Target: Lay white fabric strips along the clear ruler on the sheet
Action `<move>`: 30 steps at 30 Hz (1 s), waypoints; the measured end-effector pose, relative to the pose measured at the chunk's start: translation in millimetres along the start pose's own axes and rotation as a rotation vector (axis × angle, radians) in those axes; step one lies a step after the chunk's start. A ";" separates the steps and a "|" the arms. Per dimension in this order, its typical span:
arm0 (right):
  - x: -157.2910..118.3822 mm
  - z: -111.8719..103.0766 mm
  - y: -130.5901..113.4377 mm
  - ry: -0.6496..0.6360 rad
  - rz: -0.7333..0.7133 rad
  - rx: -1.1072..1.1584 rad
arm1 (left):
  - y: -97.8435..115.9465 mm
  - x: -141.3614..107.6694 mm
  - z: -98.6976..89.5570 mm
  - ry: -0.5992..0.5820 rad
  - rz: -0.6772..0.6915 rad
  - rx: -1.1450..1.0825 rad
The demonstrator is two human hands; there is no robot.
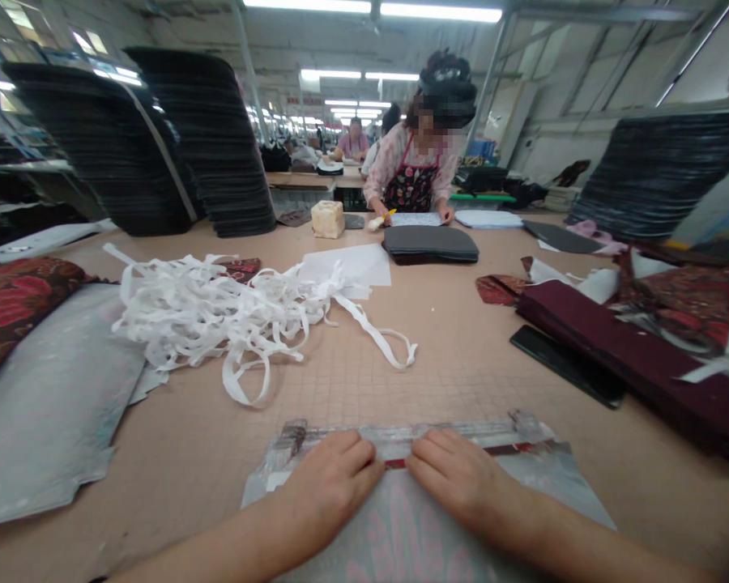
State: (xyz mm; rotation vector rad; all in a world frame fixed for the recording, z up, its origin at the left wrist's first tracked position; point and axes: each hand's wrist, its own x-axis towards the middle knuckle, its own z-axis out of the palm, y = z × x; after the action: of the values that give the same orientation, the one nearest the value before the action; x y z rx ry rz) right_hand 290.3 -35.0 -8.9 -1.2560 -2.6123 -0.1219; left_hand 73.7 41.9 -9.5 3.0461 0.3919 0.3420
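A grey-backed fabric panel (413, 530), with faint pink and green pattern showing through, lies on the table right in front of me. My left hand (337, 478) and my right hand (458, 474) grip its far edge side by side, fingers curled, a short gap between them. A dark red strip shows along the folded edge in that gap and beyond my right hand. The fingertips are partly hidden. Beyond the panel, a tangled heap of white tape (206, 312) spreads across the table, one loop trailing right.
Grey-backed fabric pieces (54, 405) lie at left. On the right are a dark phone-like slab (564, 364) and a folded maroon cloth (620, 348). Tall black stacks (212, 146) stand behind. A person in an apron (413, 182) works opposite, near a grey padded stack (431, 244).
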 end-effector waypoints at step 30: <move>42.0 18.2 -32.4 0.103 -0.234 -0.028 | -9.4 -82.9 -29.5 -0.007 -0.188 0.102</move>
State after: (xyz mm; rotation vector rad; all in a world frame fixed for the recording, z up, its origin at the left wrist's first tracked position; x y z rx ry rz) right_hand 236.6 -20.2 -15.2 -0.9212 -2.6664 -0.2576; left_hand -13.5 30.4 1.0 3.0731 0.7107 0.3089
